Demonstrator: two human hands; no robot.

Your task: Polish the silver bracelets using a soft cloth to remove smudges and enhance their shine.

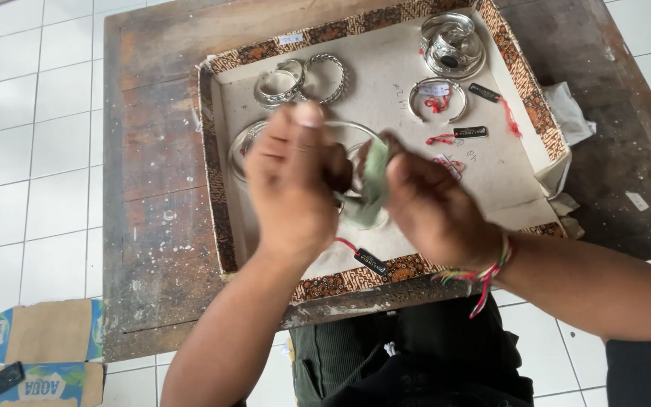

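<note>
Mid-polish by the look of it: left hand (289, 185) closed around a silver bangle (356, 197), right hand (427, 207) pinching a pale green cloth (374, 175) against it, both raised over the shallow tray (216, 162) on the table (152, 226). Beyond the hands, about six more silver bracelets awaiting handling, exact count blurred. Between them, roughly three loose black tags on red string.

Hidden: most of bangle (356, 162) behind left hand (291, 181) and cloth (374, 177) | blurred: both hands, right hand (431, 207) too | cut off: box (47, 354) at bottom-left edge, right forearm at right edge | too small: tag (371, 261) print
</note>
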